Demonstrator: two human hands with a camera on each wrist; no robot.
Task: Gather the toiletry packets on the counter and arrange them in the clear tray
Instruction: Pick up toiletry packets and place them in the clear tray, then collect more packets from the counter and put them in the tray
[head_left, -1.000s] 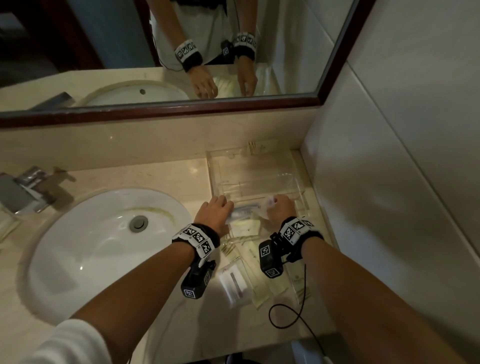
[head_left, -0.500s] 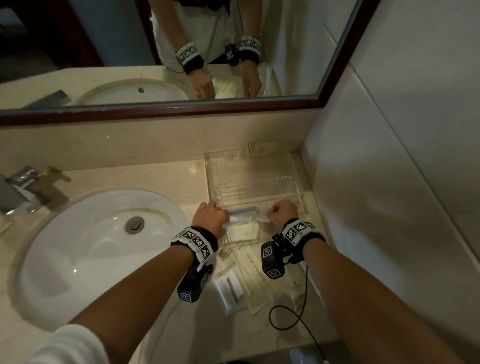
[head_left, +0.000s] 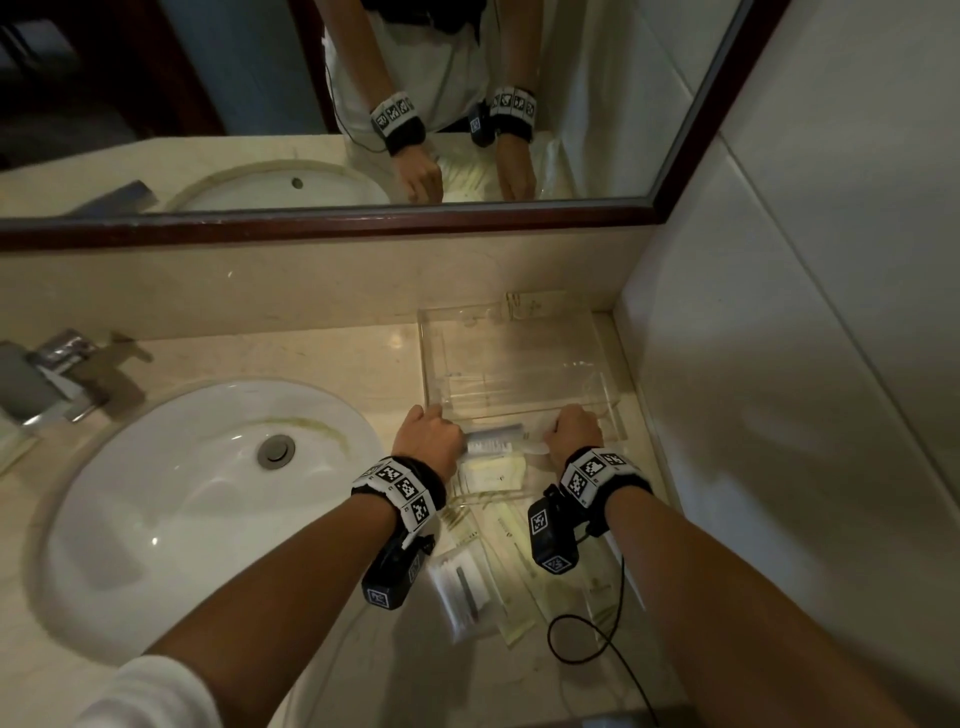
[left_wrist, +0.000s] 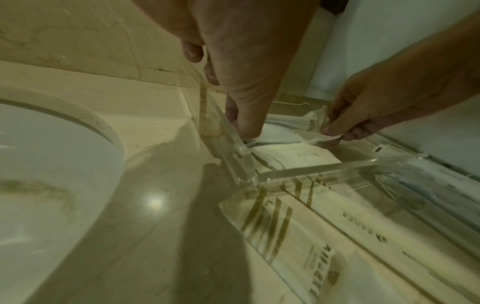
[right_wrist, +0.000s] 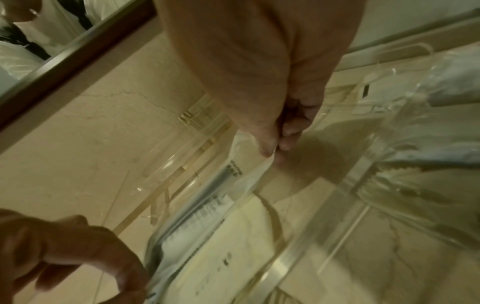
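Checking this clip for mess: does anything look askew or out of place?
Yes: several toiletry packets lie overlapped and crooked on the counter, outside the clear tray. A yellowish stain streaks the sink basin.

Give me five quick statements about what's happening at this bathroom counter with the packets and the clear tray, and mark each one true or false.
1. Both hands hold the same packet, the left hand at one end and the right hand at the other. True.
2. The clear tray sits inside the sink. False: it stands on the counter, to the right of the sink.
3. More packets lie on the counter nearer the person than the tray. True.
4. The right hand is open and idle. False: its thumb and fingers pinch the packet's end.
5. The mirror reflects both wrists. True.
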